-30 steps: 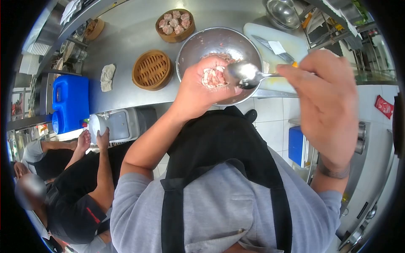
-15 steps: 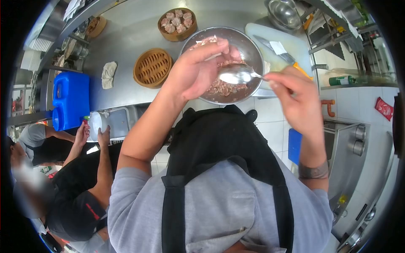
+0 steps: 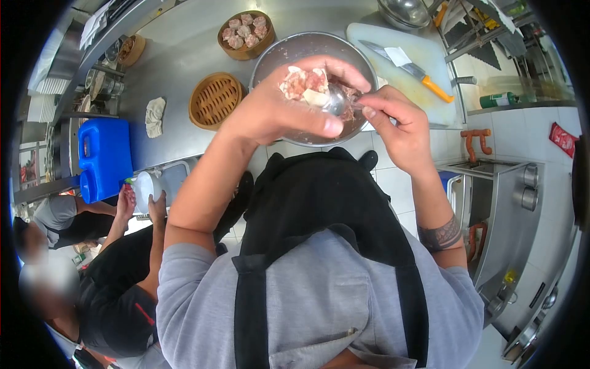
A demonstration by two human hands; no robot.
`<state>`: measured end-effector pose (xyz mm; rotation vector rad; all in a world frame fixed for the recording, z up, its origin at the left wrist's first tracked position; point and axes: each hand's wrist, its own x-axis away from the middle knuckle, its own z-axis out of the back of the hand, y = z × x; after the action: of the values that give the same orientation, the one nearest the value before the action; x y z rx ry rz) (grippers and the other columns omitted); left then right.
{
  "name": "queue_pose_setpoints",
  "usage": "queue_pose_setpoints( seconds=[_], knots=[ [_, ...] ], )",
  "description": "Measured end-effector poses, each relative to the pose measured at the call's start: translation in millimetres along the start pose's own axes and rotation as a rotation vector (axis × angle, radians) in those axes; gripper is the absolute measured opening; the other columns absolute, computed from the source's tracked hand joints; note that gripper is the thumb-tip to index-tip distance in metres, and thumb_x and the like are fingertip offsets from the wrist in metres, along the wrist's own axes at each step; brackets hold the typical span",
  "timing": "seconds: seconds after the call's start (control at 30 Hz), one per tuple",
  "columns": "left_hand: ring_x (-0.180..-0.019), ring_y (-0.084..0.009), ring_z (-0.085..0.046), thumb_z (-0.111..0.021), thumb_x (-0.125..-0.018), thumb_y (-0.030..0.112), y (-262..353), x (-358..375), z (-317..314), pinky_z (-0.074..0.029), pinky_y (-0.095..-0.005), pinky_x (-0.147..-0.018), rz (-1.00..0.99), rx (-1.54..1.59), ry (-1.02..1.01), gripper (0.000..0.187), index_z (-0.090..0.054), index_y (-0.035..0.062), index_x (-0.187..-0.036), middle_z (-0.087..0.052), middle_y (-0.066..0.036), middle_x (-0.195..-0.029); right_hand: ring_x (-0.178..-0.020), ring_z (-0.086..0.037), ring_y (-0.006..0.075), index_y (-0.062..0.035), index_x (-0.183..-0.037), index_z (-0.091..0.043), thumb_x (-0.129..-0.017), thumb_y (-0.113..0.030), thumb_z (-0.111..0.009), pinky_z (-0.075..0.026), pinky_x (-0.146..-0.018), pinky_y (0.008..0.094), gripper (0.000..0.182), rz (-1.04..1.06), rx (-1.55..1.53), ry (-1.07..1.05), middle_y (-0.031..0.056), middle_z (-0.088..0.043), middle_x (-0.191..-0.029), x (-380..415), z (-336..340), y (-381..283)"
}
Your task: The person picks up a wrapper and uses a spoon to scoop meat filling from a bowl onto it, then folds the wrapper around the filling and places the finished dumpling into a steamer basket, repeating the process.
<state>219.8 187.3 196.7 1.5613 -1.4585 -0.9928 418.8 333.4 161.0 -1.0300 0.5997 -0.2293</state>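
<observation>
Your steel surface (image 3: 184, 55) carries the mixing bowl (image 3: 276, 52), so filling stays within reach. Above the bowl, your left hand (image 3: 279, 111) cups a dumpling (image 3: 304, 83) upright, fingers curled round it. Your right hand (image 3: 396, 126) pinches the spoon (image 3: 337, 98), pressing filling in.

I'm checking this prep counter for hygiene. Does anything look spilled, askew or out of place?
Little stands out. The knife lies on the cutting board, both bamboo steamers sit upright, and no spill shows on the counter. The one loose item is a crumpled cloth lying on the counter beside the empty steamer.
</observation>
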Motion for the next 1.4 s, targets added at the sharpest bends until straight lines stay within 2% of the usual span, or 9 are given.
queue_pose_setpoints(
  seconds=[0.2,0.33,0.4,0.43,0.73,0.93,1.17,1.3,1.4],
  knots=[
    [-0.128,-0.028,-0.058,-0.09,-0.071,0.014,-6,-9,18,-0.042,-0.043,-0.109,-0.175,-0.151,-0.359,0.041,-0.071,0.0064,-0.107,-0.065,-0.017,-0.132,-0.078,-0.059,0.0184,0.0003,-0.106,-0.076,-0.094,0.0,-0.07,-0.048,-0.072,0.0308,0.013,-0.048,-0.04,-0.164,0.0073,-0.063,-0.084,-9,12,-5],
    [-0.121,-0.0229,-0.058,-0.09,-0.071,0.011,-1,5,2,-0.045,-0.0396,-0.106,-0.076,-0.223,-0.177,0.034,-0.068,0.007,-0.097,-0.064,-0.015,-0.13,-0.078,-0.057,0.0169,0.0004,-0.106,-0.076,-0.095,-0.001,-0.069,-0.047,-0.071,0.0305,0.013,-0.016,-0.084,-0.112,0.0064,-0.061,-0.083,-9,8,-1],
    [-0.116,-0.0208,-0.058,-0.09,-0.07,0.01,-1,11,-21,-0.045,-0.0378,-0.104,0.0,-0.1,0.244,0.033,-0.064,0.0091,-0.091,-0.063,-0.013,-0.128,-0.078,-0.057,0.0165,0.0004,-0.106,-0.075,-0.095,-0.001,-0.069,-0.047,-0.072,0.0304,0.013,-0.046,-0.092,-0.113,0.0061,-0.061,-0.083,-7,7,0],
    [-0.121,-0.022,-0.058,-0.091,-0.069,0.011,-3,12,-23,-0.045,-0.0362,-0.106,-0.031,-0.098,0.271,0.038,-0.067,0.009,-0.097,-0.063,-0.013,-0.13,-0.078,-0.057,0.0161,0.0004,-0.106,-0.075,-0.095,-0.001,-0.069,-0.047,-0.072,0.0304,0.013,-0.073,-0.098,-0.116,0.0059,-0.06,-0.082,-6,6,0],
    [-0.131,-0.0274,-0.056,-0.09,-0.071,0.013,3,4,13,-0.04,-0.0401,-0.113,-0.043,-0.276,-0.193,0.043,-0.069,0.0064,-0.109,-0.063,-0.015,-0.134,-0.089,-0.061,0.0156,0.0047,-0.107,-0.073,-0.097,0.002,-0.067,-0.048,-0.079,0.0279,0.012,-0.096,-0.029,-0.267,0.0075,-0.067,-0.095,-8,17,-5],
    [-0.133,-0.0284,-0.056,-0.09,-0.07,0.011,-8,15,-21,-0.041,-0.0408,-0.113,-0.035,-0.118,0.238,0.037,-0.071,0.0059,-0.102,-0.062,-0.019,-0.138,-0.086,-0.06,0.0147,0.0046,-0.107,-0.074,-0.096,0.001,-0.069,-0.047,-0.076,0.0277,0.012,-0.091,-0.103,-0.175,0.0068,-0.067,-0.094,-2,14,-4],
    [-0.131,-0.0313,-0.058,-0.09,-0.067,0.011,-13,0,13,-0.045,-0.0452,-0.11,-0.037,-0.053,-0.195,0.038,-0.072,0.0036,-0.1,-0.065,-0.02,-0.134,-0.078,-0.056,0.0152,-0.0009,-0.108,-0.076,-0.095,0.0,-0.069,-0.046,-0.073,0.0287,0.015,-0.058,-0.046,-0.203,0.0053,-0.061,-0.084,-2,16,-5],
    [-0.133,-0.0313,-0.057,-0.092,-0.066,0.013,-6,6,-6,-0.044,-0.045,-0.111,0.022,-0.138,-0.026,0.038,-0.072,0.0033,-0.097,-0.067,-0.021,-0.132,-0.078,-0.055,0.0146,-0.0005,-0.108,-0.076,-0.095,-0.002,-0.07,-0.046,-0.072,0.0286,0.014,-0.075,-0.103,-0.163,0.005,-0.06,-0.083,3,13,2],
    [-0.135,-0.0307,-0.056,-0.092,-0.065,0.013,-5,11,-13,-0.043,-0.044,-0.114,-0.052,-0.27,0.086,0.055,-0.069,0.0022,-0.114,-0.064,-0.021,-0.138,-0.078,-0.055,0.0144,-0.0001,-0.108,-0.076,-0.095,-0.002,-0.07,-0.046,-0.072,0.0286,0.014,-0.069,-0.14,-0.123,0.0049,-0.06,-0.083,6,10,3]
  ],
)
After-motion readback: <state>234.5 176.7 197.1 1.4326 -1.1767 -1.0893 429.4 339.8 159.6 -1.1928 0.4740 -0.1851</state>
